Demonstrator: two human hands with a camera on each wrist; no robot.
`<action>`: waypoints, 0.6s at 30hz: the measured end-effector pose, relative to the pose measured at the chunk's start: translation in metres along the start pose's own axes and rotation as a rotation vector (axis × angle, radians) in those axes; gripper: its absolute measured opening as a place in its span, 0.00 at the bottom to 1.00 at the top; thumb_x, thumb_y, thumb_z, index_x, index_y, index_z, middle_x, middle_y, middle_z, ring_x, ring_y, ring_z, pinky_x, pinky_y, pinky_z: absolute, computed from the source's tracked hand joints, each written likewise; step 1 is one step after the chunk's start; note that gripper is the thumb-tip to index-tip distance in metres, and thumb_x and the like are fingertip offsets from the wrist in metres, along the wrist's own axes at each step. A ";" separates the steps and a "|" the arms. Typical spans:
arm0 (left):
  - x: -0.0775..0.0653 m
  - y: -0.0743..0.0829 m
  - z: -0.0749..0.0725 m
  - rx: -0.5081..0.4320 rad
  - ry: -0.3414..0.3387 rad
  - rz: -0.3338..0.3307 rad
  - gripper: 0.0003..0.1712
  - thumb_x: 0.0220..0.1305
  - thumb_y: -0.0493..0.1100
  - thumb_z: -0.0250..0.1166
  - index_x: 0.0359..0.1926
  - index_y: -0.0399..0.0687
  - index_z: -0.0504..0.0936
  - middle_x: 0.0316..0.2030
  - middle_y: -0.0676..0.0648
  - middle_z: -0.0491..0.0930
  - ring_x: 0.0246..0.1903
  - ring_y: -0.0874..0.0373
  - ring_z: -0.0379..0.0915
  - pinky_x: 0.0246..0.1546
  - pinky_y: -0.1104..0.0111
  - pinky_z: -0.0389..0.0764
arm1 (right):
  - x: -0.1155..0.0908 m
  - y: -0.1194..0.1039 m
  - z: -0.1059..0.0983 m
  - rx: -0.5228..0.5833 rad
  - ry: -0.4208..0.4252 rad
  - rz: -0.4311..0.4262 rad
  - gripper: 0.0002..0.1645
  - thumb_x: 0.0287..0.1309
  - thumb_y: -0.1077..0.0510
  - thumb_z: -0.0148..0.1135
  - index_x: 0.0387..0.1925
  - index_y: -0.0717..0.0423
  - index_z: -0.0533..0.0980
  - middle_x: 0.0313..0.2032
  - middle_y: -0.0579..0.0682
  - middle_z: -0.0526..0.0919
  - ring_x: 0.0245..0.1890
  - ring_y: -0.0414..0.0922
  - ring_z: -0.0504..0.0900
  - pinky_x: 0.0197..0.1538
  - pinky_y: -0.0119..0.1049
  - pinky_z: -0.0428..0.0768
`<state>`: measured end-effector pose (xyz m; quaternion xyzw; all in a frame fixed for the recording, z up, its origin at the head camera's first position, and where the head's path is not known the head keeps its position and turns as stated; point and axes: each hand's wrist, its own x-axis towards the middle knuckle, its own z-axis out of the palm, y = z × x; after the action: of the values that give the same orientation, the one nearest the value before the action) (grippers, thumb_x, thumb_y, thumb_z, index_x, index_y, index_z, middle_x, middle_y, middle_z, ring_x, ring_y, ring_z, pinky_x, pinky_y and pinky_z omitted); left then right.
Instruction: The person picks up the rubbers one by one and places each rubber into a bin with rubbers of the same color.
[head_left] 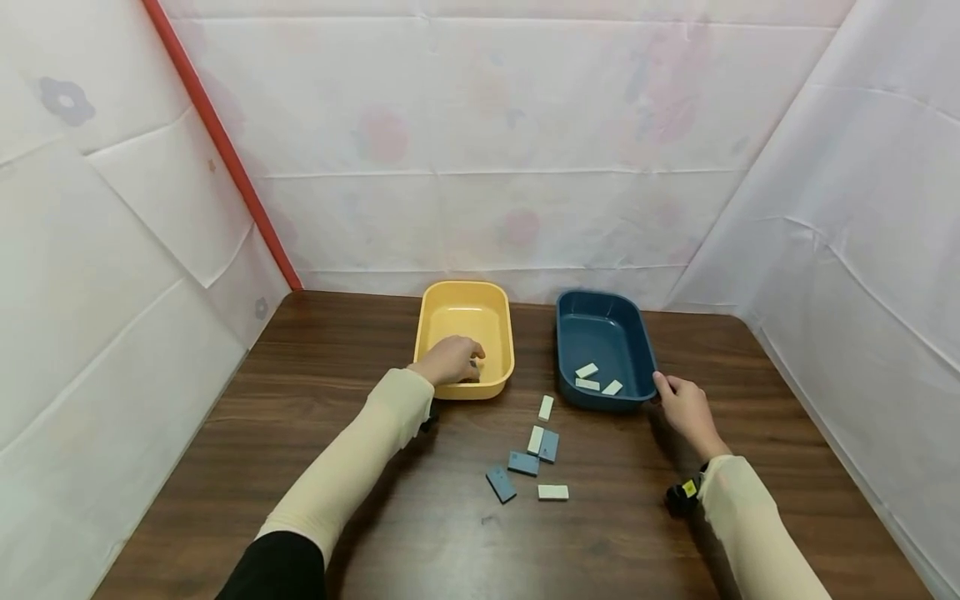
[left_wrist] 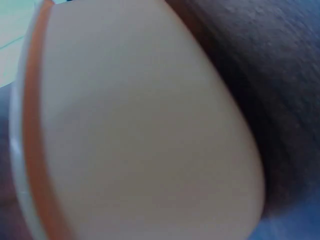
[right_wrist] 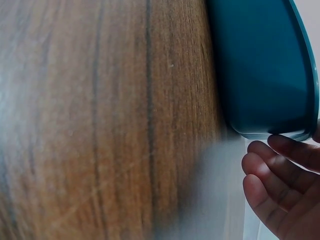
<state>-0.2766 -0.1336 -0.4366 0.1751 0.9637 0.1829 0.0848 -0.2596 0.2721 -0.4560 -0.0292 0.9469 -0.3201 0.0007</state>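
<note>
My left hand [head_left: 450, 360] reaches over the near end of the yellow bin [head_left: 512, 350]. Its thumb and fingers curl together around a small blue tile [head_left: 474, 364], of which only a sliver shows. Only the outer wall of the yellow bin [left_wrist: 150, 120] fills the left wrist view, and the hand is hidden there. With thumb and index finger, my right hand [head_left: 684, 410] pinches the near right corner of the blue bin [head_left: 609, 404]. In the right wrist view its other fingers [right_wrist: 257, 190] stay off the wall. Three white tiles [head_left: 587, 384] lie inside the blue bin.
On the brown wooden table [head_left: 600, 542], in front of the bins, lie three white tiles [head_left: 553, 492] and three blue tiles [head_left: 523, 463]. One white tile touches a blue one. White cloth walls [head_left: 480, 150] enclose the back and sides, with a red pole [head_left: 225, 146] at the left back corner.
</note>
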 end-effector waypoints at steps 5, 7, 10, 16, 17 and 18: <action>-0.003 0.005 -0.009 -0.002 0.052 -0.044 0.19 0.65 0.43 0.63 0.55 0.41 0.82 0.54 0.43 0.82 0.56 0.48 0.77 0.58 0.57 0.76 | 0.003 0.000 -0.001 -0.007 0.000 -0.019 0.37 0.75 0.40 0.36 0.33 0.65 0.80 0.30 0.62 0.85 0.26 0.45 0.75 0.31 0.37 0.71; -0.001 0.011 -0.012 0.009 0.076 -0.050 0.19 0.66 0.44 0.63 0.55 0.42 0.82 0.54 0.43 0.82 0.56 0.49 0.77 0.58 0.58 0.76 | 0.000 0.005 -0.006 -0.007 0.008 -0.025 0.37 0.75 0.40 0.36 0.34 0.65 0.81 0.30 0.62 0.85 0.26 0.45 0.76 0.32 0.37 0.72; 0.005 0.024 -0.018 0.003 0.103 -0.032 0.19 0.67 0.44 0.63 0.55 0.42 0.82 0.54 0.44 0.82 0.56 0.49 0.77 0.58 0.58 0.76 | -0.008 0.014 -0.014 -0.021 0.039 -0.016 0.37 0.75 0.41 0.36 0.34 0.65 0.81 0.29 0.62 0.85 0.25 0.44 0.77 0.31 0.37 0.72; 0.007 0.037 -0.031 -0.039 0.150 -0.043 0.20 0.67 0.46 0.62 0.56 0.41 0.82 0.54 0.43 0.82 0.52 0.49 0.79 0.57 0.57 0.77 | -0.023 0.027 -0.024 -0.030 0.075 0.034 0.37 0.76 0.43 0.36 0.34 0.67 0.82 0.29 0.62 0.86 0.25 0.42 0.78 0.30 0.37 0.73; 0.005 0.036 -0.033 -0.037 0.165 -0.064 0.19 0.67 0.46 0.62 0.55 0.41 0.82 0.54 0.43 0.82 0.51 0.49 0.79 0.57 0.57 0.77 | -0.023 0.028 -0.024 -0.025 0.073 0.033 0.37 0.75 0.42 0.36 0.35 0.67 0.82 0.29 0.61 0.86 0.26 0.42 0.79 0.31 0.37 0.73; 0.003 0.034 -0.035 -0.029 0.183 -0.087 0.20 0.67 0.46 0.62 0.55 0.41 0.82 0.54 0.43 0.82 0.52 0.48 0.79 0.57 0.56 0.76 | -0.023 0.028 -0.024 -0.024 0.071 0.029 0.37 0.75 0.42 0.36 0.35 0.66 0.82 0.29 0.61 0.86 0.26 0.42 0.79 0.31 0.37 0.74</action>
<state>-0.2766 -0.1144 -0.3915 0.1141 0.9713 0.2083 0.0069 -0.2387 0.3100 -0.4545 -0.0040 0.9504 -0.3098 -0.0285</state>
